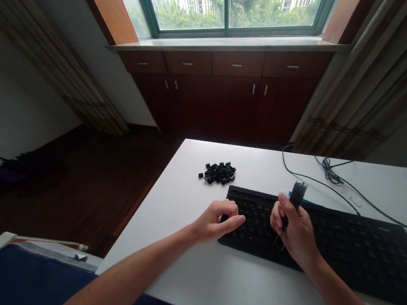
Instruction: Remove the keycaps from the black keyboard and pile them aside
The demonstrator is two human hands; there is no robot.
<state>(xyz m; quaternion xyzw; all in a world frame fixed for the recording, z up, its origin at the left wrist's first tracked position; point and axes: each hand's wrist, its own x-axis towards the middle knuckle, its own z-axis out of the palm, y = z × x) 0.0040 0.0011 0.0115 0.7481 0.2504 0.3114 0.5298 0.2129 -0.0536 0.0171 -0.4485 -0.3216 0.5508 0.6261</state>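
Observation:
My right hand (296, 231) is closed around a black-handled keycap puller (297, 193). The handle's pronged end points up, and thin wire loops (279, 243) hang below my fingers over the keyboard. A black keyboard (349, 244) lies across the white desk. Over its left end is my left hand (218, 220), fingers curled and thumb stretched along them toward the keys; anything between the fingertips is hidden. Beyond the keyboard's left end sits a loose pile of black keycaps (220, 173), with one keycap (200, 176) slightly apart.
A blue strip-like thing (312, 203) shows behind the keyboard, partly hidden by my right hand. Dark cables (331, 173) run across the back of the white desk (174, 249). A small bent wire (354, 201) lies near them. Blue fabric (30, 279) is at lower left.

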